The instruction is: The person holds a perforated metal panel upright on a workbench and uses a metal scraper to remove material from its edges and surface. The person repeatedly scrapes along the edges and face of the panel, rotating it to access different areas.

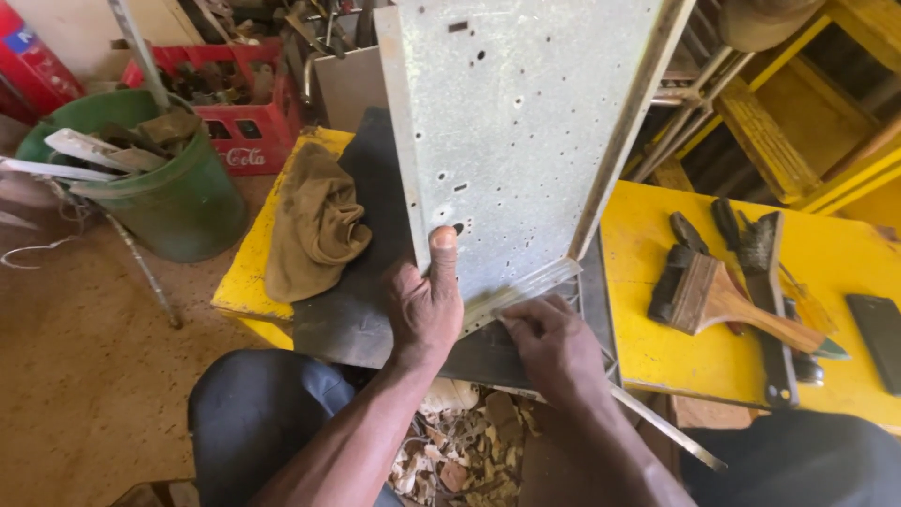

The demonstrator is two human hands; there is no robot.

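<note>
The left hand [427,305] grips the lower left edge of a grey metal panel [526,122], thumb pressed flat up its face and fingers wrapped behind, so it is clamped on the panel. The right hand [554,343] is closed, fingertips pinched together at the panel's bottom lip; it seems to press something small against the lip, but what it is cannot be told. The panel stands nearly upright, leaning away from the person, full of small holes, its folded bottom edge resting on a dark sheet [352,310] laid over a yellow counter [246,272].

A crumpled brown rag [314,225] lies on the counter just left of the panel, partly on the dark sheet. To the right, on a second yellow counter [648,347], lie a wide paintbrush with a wooden handle [713,296], a long dark tool [765,300] beside it and a dark flat piece [878,329] near the edge. A green bucket [178,197] holding scrap stands on the floor at left, with a red crate [239,113] behind it. Flakes of scraped material [465,451] litter the floor between the person's knees.
</note>
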